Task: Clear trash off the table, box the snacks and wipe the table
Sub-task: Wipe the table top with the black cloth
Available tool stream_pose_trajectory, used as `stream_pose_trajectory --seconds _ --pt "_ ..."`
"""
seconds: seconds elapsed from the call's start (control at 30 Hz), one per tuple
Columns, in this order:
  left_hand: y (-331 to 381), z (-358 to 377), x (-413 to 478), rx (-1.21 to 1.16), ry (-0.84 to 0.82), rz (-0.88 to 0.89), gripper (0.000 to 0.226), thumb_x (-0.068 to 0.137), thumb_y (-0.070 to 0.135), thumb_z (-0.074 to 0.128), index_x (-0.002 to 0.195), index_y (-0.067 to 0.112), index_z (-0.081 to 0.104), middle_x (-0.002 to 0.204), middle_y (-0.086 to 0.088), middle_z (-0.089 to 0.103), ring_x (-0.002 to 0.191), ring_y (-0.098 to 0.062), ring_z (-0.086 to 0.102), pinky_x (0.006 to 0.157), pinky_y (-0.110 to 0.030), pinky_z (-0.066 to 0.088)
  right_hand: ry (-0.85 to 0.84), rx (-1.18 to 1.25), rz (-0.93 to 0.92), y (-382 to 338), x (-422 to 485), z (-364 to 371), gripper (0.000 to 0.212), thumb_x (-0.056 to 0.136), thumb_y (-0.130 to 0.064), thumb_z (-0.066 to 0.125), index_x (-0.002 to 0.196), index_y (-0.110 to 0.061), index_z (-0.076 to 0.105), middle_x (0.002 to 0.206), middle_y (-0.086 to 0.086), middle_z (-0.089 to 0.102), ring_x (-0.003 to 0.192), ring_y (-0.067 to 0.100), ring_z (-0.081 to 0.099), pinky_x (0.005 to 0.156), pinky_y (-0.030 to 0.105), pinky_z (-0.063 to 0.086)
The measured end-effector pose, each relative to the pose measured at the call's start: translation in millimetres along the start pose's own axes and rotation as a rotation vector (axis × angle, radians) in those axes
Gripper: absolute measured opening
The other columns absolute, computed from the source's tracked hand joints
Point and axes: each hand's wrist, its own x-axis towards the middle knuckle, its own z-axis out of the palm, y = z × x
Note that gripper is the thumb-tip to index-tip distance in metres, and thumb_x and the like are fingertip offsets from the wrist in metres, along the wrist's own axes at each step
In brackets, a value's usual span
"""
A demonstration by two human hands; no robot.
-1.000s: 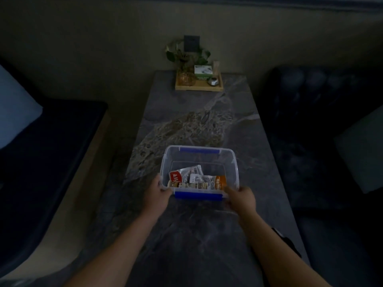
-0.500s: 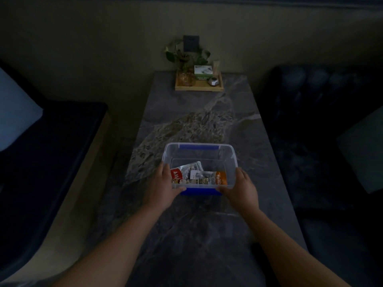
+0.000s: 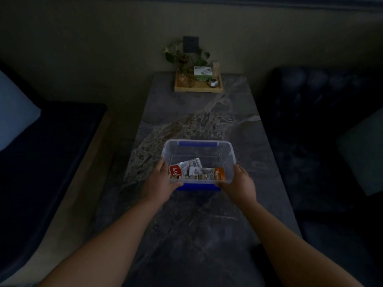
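A clear plastic box [image 3: 226, 156] with blue latches rests on the grey marble table [image 3: 196, 119], near its middle. Several snack packets [image 3: 196, 172] lie inside against the near wall, one red, one orange, the others silvery. My left hand [image 3: 159, 181] grips the box's near left corner, thumb along the front rim. My right hand [image 3: 240, 183] grips the near right corner the same way. The box has no lid on it.
A wooden tray [image 3: 198, 88] at the table's far end carries a small plant, a glass dish, a white-green carton and a round metal item. Dark sofas flank the table, with a pale cushion [image 3: 16, 108] on the left one. The room is dim.
The box slid away from me along the table and now sits flat. Both hands shifted from its near edge up to the near corners.
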Motion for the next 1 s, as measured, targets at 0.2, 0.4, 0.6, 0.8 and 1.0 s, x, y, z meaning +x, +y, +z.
stream_pose_trajectory --seconds 0.2,0.4,0.6,0.8,1.0 --pt "2.4 0.1 -4.3 0.043 0.000 0.013 0.096 0.083 0.046 0.075 0.156 0.023 0.018 0.167 -0.004 0.014 0.147 -0.029 0.032 0.108 -0.047 0.042 -0.037 0.030 0.023 -0.8 -2.7 -4.6 0.073 0.074 -0.038 0.085 0.135 -0.017 0.051 0.145 0.005 0.051 0.120 0.023 0.059 0.093 0.039 0.056" --pt "-2.6 -5.9 -68.3 0.061 0.094 0.096 0.069 0.086 0.032 0.072 0.144 0.026 0.035 0.150 -0.008 0.036 0.127 -0.024 0.049 0.086 -0.029 0.041 -0.018 0.183 0.089 19.7 -51.1 -23.2 0.059 0.081 -0.051 0.073 0.130 -0.024 0.055 0.122 -0.007 0.054 0.098 0.006 0.058 0.070 0.023 0.048" --pt "-28.5 25.0 -211.1 -0.057 0.014 0.272 0.052 0.072 0.006 0.083 0.122 0.002 0.067 0.130 -0.023 0.061 0.116 -0.043 0.062 0.099 -0.049 0.050 -0.002 0.097 0.135 84.2 -159.1 -28.7 0.045 0.087 -0.028 0.076 0.127 -0.011 0.063 0.123 0.010 0.064 0.104 0.025 0.064 0.087 0.034 0.050" --pt "-12.9 70.5 -296.5 0.009 -0.171 0.441 0.055 0.078 0.030 0.079 0.130 0.015 0.065 0.139 -0.015 0.060 0.127 -0.037 0.058 0.103 -0.050 0.050 0.021 -0.211 0.133 127.8 -222.9 -44.3 0.055 0.089 -0.035 0.072 0.139 -0.019 0.056 0.148 0.010 0.052 0.135 0.034 0.041 0.108 0.047 0.039" --pt "0.1 115.9 -315.7 0.311 -0.447 0.520 0.079 0.091 0.069 0.019 0.158 0.035 -0.004 0.167 -0.009 -0.021 0.153 -0.031 -0.021 0.124 -0.051 -0.007 -0.264 -0.427 0.257 158.1 -228.4 -35.1 0.080 0.090 -0.065 0.055 0.157 -0.044 0.017 0.169 0.002 0.006 0.149 0.043 0.011 0.118 0.058 0.024"
